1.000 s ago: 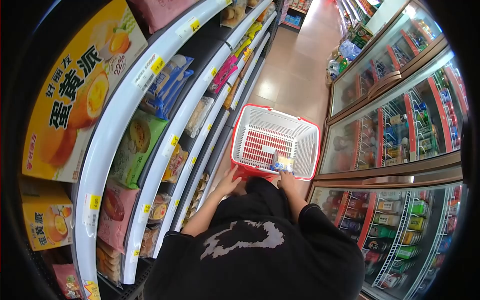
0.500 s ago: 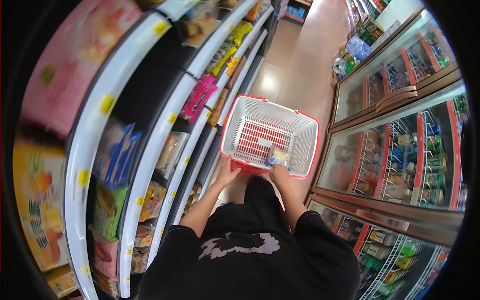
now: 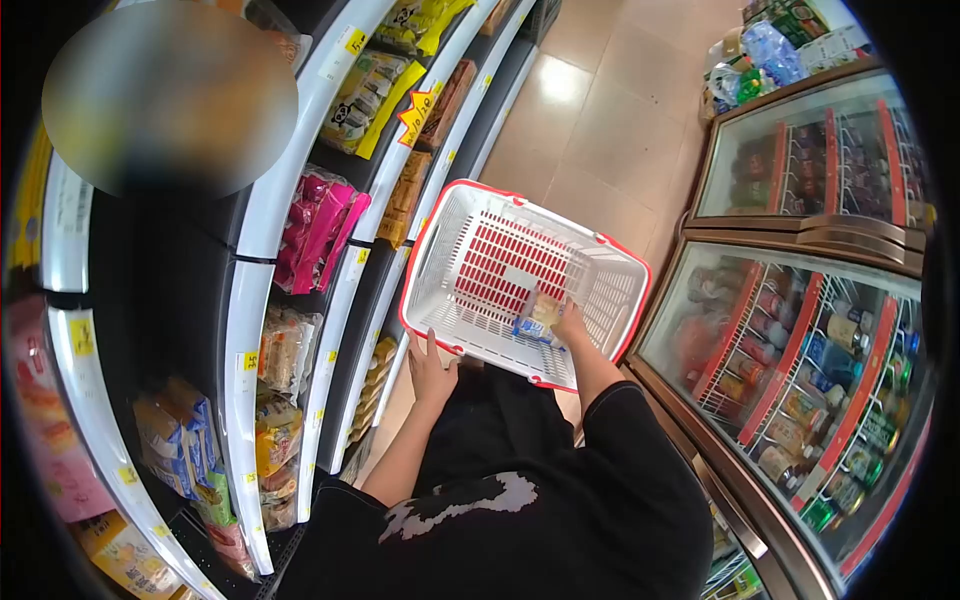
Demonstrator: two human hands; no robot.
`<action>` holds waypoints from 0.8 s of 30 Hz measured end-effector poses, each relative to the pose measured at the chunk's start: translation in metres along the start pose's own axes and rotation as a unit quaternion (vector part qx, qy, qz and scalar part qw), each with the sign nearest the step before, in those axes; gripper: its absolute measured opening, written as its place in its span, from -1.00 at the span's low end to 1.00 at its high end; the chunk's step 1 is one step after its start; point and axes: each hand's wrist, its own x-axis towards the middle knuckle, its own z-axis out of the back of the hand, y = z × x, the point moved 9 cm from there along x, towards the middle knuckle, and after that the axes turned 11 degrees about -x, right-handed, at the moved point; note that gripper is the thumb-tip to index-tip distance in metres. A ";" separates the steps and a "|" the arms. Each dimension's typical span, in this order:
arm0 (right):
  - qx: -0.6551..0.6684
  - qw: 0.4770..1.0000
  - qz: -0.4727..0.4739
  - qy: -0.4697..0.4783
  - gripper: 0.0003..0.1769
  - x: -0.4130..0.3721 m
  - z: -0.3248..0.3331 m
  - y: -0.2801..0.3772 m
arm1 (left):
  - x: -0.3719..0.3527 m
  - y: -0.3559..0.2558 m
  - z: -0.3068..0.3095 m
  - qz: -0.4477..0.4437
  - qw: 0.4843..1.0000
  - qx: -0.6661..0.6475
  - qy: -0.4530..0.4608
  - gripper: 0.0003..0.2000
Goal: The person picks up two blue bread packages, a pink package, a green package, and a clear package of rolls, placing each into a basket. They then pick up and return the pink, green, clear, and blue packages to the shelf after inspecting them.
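A white basket with a red rim (image 3: 627,262) and a slatted bottom is in front of my body, above the floor. Inside it, toward the near right, lies a small blue and clear food package (image 3: 540,318). My right hand (image 3: 570,325) reaches over the near rim into the basket, its fingers closed on the package's right edge. My left hand (image 3: 432,372) rests at the basket's near left corner, fingers spread against the outside of the rim.
Shelves of packaged food (image 3: 285,360) run along the left, with pink bags (image 3: 318,232) close to the basket. Glass-door coolers (image 3: 800,340) with bottles line the right. A tiled floor (image 3: 610,130) stretches ahead, and bags and boxes (image 3: 770,55) are piled at upper right.
The view has shifted toward the left shelves. My right hand has moved farther into the basket with the package. My left hand's fingers are more spread at the rim.
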 end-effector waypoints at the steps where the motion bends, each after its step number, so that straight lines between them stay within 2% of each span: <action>1: 0.001 1.000 0.017 -0.004 -0.10 0.006 -0.006 0.002 | 0.000 -0.002 0.000 0.001 1.000 -0.002 -0.004 -0.27; 2: 0.002 0.999 0.035 -0.010 -0.11 0.012 -0.010 0.006 | 0.000 -0.002 0.000 0.001 1.000 0.003 -0.007 -0.27; 5: -0.123 0.991 0.007 0.043 -0.08 0.016 -0.025 0.011 | 0.001 -0.002 0.000 0.004 1.000 0.006 -0.017 -0.26; 8: -0.286 0.952 0.028 0.103 -0.11 0.010 -0.010 0.033 | 0.000 0.001 -0.004 0.018 0.999 -0.012 -0.028 -0.27; 11: -0.239 0.967 0.044 0.076 -0.13 0.004 -0.010 0.037 | -0.001 0.006 -0.004 0.015 0.999 -0.020 -0.026 -0.26; 14: -0.193 0.980 0.041 0.000 -0.27 -0.001 -0.020 0.030 | -0.001 0.007 -0.003 0.007 1.000 -0.023 -0.017 -0.26; 17: -0.142 0.970 0.063 -0.189 -0.45 -0.015 -0.016 0.032 | -0.001 0.010 -0.002 -0.004 0.999 -0.032 -0.002 -0.24; 20: -0.156 0.978 -0.001 -0.135 -0.57 -0.026 -0.012 0.035 | -0.007 0.016 0.002 -0.005 0.997 -0.069 0.026 -0.23; 23: -0.140 0.976 0.078 -0.148 -0.59 -0.042 0.011 0.067 | -0.018 0.026 0.007 -0.042 0.982 -0.183 0.034 -0.25; 24: -0.126 0.967 0.120 -0.184 -0.59 -0.058 0.028 0.087 | -0.026 0.022 0.015 -0.026 0.979 -0.194 0.060 -0.28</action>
